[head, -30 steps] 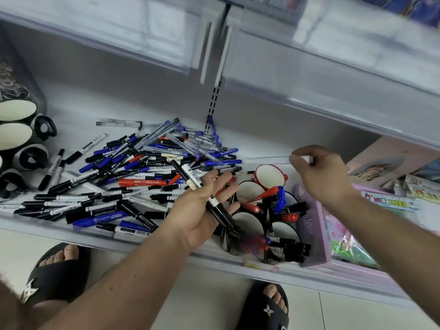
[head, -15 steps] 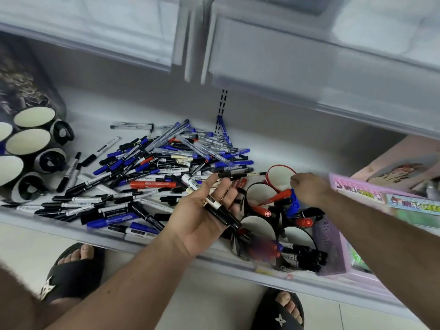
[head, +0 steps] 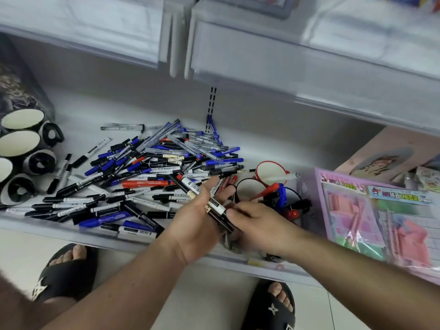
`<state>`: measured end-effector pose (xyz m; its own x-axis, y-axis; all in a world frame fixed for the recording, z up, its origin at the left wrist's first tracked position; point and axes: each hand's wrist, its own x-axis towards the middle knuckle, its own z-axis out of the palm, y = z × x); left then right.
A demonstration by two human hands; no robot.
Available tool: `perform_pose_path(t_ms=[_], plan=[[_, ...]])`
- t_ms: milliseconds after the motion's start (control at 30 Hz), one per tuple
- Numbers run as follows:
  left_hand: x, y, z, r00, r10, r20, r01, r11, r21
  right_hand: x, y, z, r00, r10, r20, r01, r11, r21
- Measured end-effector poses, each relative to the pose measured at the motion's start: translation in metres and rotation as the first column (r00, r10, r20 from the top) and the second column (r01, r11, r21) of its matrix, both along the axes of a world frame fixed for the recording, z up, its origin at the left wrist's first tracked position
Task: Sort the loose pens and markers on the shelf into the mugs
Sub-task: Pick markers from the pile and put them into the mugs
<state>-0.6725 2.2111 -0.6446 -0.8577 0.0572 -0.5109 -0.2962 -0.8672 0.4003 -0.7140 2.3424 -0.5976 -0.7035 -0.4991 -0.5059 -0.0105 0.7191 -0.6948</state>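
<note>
A big heap of loose pens and markers point(head: 152, 172), black, blue and red, covers the shelf point(head: 78, 120). My left hand point(head: 200, 220) lies palm up at the heap's right edge, holding a bundle of black markers point(head: 215, 208). My right hand point(head: 257, 222) touches the lower end of that bundle with its fingertips; whether it grips a marker is unclear. Behind the hands stand a red-rimmed mug point(head: 270, 170) holding a clear pen and black-rimmed mugs point(head: 250, 186) holding red, blue and black markers. Mugs nearer the shelf's front are hidden by my hands.
Several empty black mugs point(head: 21, 141) lie stacked at the left end of the shelf. A pink packaged toy set point(head: 371, 210) stands right of the mugs. An upper shelf point(head: 285, 55) overhangs. My sandalled feet point(head: 66, 270) are on the tiled floor below.
My right hand came down from the red-rimmed mug, where a clear pen now rests, and moved left to the markers in my left hand. The left hand stayed put.
</note>
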Motion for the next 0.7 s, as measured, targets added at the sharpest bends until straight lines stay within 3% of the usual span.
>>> perform_pose_path(t_ms=[67,167,267,333,500,700], plan=[[0.001,0.003,-0.001,1.0,-0.019,0.013,0.02,0.999,-0.029,0.007,0.004,-0.007,0.997,-0.06,0.044,0.064,0.993,-0.096],[0.002,0.004,-0.009,0.998,-0.031,0.063,0.033,0.999,-0.038,-0.008,0.017,-0.009,0.963,-0.166,-0.211,0.141,0.981,-0.131],[0.003,-0.003,-0.016,0.99,0.05,0.128,-0.059,0.996,0.067,-0.036,0.036,0.001,0.815,-0.42,-0.399,0.336,0.904,-0.266],[0.006,-0.007,-0.019,0.981,0.094,0.17,-0.113,0.987,0.11,-0.051,0.048,0.002,0.734,-0.48,-0.48,0.387,0.877,-0.285],[0.009,-0.01,-0.023,0.978,0.032,0.205,-0.038,0.999,0.027,-0.07,0.059,-0.029,0.743,-0.396,-0.539,0.428,0.901,-0.07],[0.009,-0.006,-0.019,0.973,-0.039,0.226,0.047,0.998,-0.03,-0.083,0.051,-0.057,0.805,-0.109,-0.583,0.25,0.954,0.167]])
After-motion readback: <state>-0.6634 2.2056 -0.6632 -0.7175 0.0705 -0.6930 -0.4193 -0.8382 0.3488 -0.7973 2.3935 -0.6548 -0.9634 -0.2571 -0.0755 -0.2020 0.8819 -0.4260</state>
